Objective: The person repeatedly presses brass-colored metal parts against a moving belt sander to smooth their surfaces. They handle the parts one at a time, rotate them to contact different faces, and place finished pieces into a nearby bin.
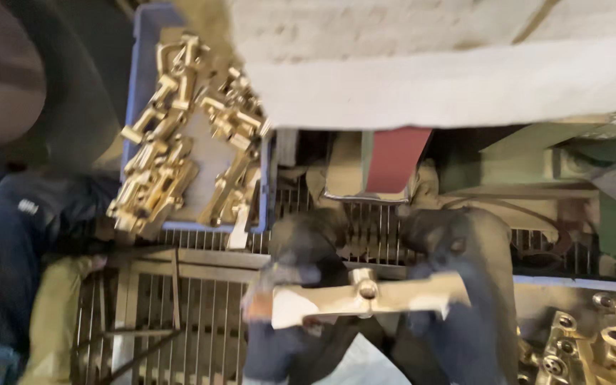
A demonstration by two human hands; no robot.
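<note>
— What's the biggest thing in front of the person?

— A sanding machine across the far side, with a dark red belt (pixel 398 158) running down at its middle. Below it lies a metal grate (pixel 201 299). To the far left sits a blue crate (pixel 142 64) heaped with brass castings (pixel 172 142); at the near right corner lies another batch of brass parts (pixel 586 342).

— And the piece being worked?

— A long brass fitting (pixel 365 294) with a round boss at its centre, held level just near of the belt, above the grate. It looks like solid cast metal — heavy for its size, fully stiff, not fragile, though I'd judge the polished faces slippery through gloves. The two ends are the sensible places to hold, leaving the middle free.

— Is that how it's held?

— Yes. The left hand (pixel 279 285), in a dark glove, is wrapped round the left end; a pale pad or cloth seems to sit between glove and metal, but blur makes that uncertain. The right hand (pixel 442 274), also gloved, is closed over the right end.

— The arms?

— Both forearms come up from the near edge, sleeves dark, wrists turned inward so the fitting lies crosswise — left to right — between them.

— Anyone else?

— A person's dark-sleeved arm (pixel 30 214) at the far left, beside the crate.
</note>
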